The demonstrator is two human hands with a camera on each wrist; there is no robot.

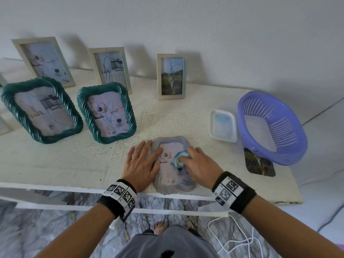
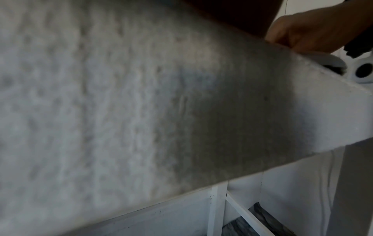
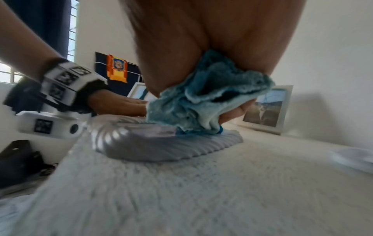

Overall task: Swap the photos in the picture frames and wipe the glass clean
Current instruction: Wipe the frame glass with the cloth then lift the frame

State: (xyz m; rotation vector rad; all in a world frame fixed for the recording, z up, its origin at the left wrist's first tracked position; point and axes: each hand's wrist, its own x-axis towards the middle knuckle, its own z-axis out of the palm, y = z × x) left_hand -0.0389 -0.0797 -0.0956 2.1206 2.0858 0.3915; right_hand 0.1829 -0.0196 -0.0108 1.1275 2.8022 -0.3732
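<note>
Silver-grey ribbed oval picture frame (image 1: 174, 164) lies flat, glass up, on the cream textured tabletop (image 1: 74, 161), directly under both hands. Left hand (image 1: 142, 162): fingers straight and spread, pressing flat on the frame's left edge. Right hand (image 1: 202, 167): fingers curled around a bunched blue microfibre cloth (image 3: 203, 102), cloth touching the glass just beside the left fingertips.

Two green frames (image 1: 41, 110) stand near the surface's (image 1: 55, 161) left edge, with bare surface between them and the front edge. A white tray (image 1: 222, 125) and purple basket (image 1: 271, 127) crowd the right edge; a loose photo (image 1: 259, 164), apparently partly under the basket, lies near the front right corner.
</note>
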